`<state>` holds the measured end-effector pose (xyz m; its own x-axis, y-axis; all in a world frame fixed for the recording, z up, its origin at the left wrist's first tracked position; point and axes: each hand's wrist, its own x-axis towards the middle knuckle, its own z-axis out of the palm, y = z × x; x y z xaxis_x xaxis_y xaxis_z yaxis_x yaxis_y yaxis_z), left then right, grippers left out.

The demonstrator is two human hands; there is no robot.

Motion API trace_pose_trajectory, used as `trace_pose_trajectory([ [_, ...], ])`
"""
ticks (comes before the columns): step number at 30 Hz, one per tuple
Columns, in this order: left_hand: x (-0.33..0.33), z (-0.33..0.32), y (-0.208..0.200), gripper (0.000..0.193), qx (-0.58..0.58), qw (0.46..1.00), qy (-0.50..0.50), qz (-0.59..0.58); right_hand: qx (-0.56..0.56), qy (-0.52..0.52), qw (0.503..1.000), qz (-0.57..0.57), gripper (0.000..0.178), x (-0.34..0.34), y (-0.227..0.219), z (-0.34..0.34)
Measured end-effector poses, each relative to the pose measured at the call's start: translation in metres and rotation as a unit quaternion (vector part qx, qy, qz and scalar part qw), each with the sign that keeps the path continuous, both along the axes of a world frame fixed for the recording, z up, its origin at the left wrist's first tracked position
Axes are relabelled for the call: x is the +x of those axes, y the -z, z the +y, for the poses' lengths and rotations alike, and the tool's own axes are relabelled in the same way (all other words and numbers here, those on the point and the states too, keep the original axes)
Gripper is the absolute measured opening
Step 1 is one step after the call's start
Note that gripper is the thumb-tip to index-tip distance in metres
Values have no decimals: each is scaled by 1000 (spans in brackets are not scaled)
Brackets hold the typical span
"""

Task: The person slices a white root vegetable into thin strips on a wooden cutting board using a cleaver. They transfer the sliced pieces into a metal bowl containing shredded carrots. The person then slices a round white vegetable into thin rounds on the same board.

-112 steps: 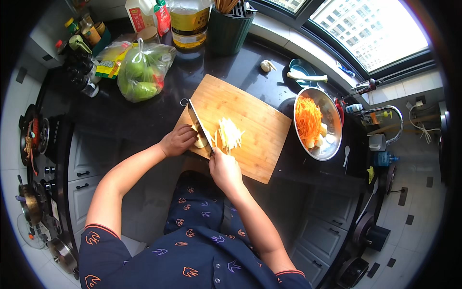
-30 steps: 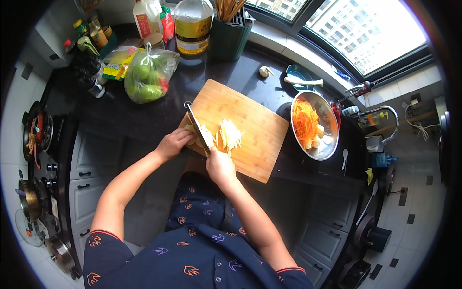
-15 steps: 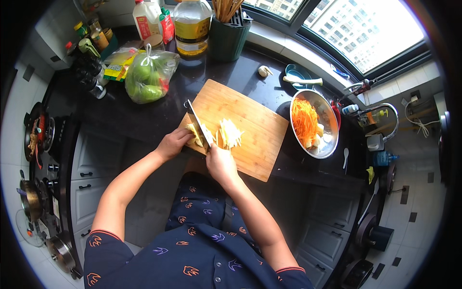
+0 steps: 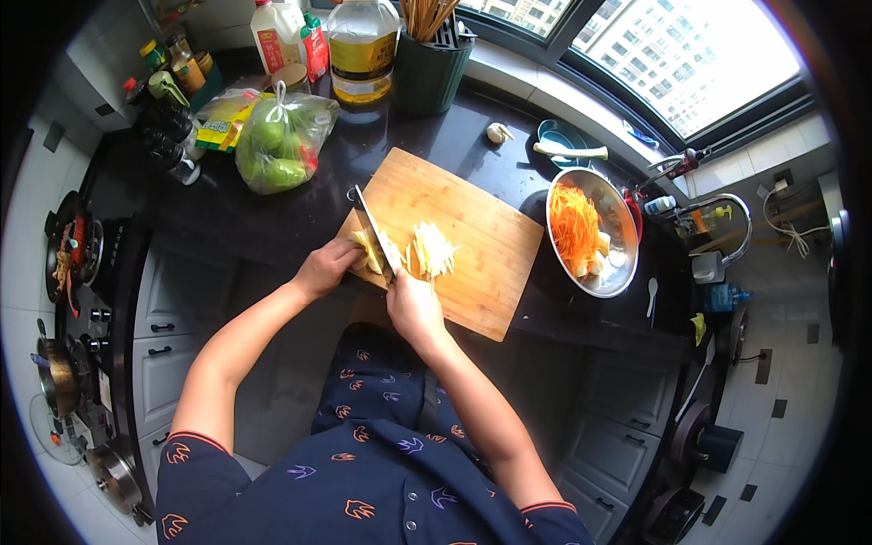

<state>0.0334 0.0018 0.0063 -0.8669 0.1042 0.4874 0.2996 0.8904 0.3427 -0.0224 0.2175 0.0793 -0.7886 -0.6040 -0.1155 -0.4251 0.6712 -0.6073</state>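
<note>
On the wooden cutting board [image 4: 481, 218], my right hand [image 4: 416, 309] grips a kitchen knife [image 4: 371, 216], its blade pointing away from me along the board's left side. My left hand [image 4: 327, 270] has its fingers bent over pale yellow vegetable slices [image 4: 367, 254] just left of the blade. Their exact kind is not clear. To the right of the knife lies a small heap of pale cut strips [image 4: 434, 251]. A little of the cut vegetable also lies against the blade's right face.
A steel bowl [image 4: 625, 227] with orange shreds stands right of the board. Behind are a garlic bulb [image 4: 498, 133], a teal dish [image 4: 561, 136] and a tied bag of green vegetables [image 4: 277, 150]. An oil jug [image 4: 361, 54] and a utensil holder [image 4: 431, 73] line the back.
Very little differs. Both hands and the knife keep nearly the same place, with only a slight shift of the right hand.
</note>
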Motion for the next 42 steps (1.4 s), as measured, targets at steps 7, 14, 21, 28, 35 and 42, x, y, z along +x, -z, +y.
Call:
trace_pose_trajectory([
  [7, 0, 0, -4, 20, -3, 1000, 8, -13, 17, 3, 1000, 7, 19, 7, 2, -4],
  [14, 1, 0, -6, 19, 11, 1000, 4, -28, 66, -2, 998, 2, 16, 9, 7, -9],
  [21, -1, 1, -10, 17, 19, 1000, 8, -14, -12, -4, 1000, 19, 20, 0, 13, 0],
  [28, 0, -2, 5, 18, 8, 1000, -6, -16, -8, -6, 1000, 10, 19, 5, -9, 1],
  [35, 1, 0, -2, 16, 12, 1000, 1, -19, 12, -8, 1000, 7, 16, 9, -5, 0],
  [42, 1, 2, -2, 14, 22, 1000, -2, -8, 44, -2, 999, -10, 14, 11, -6, -1],
])
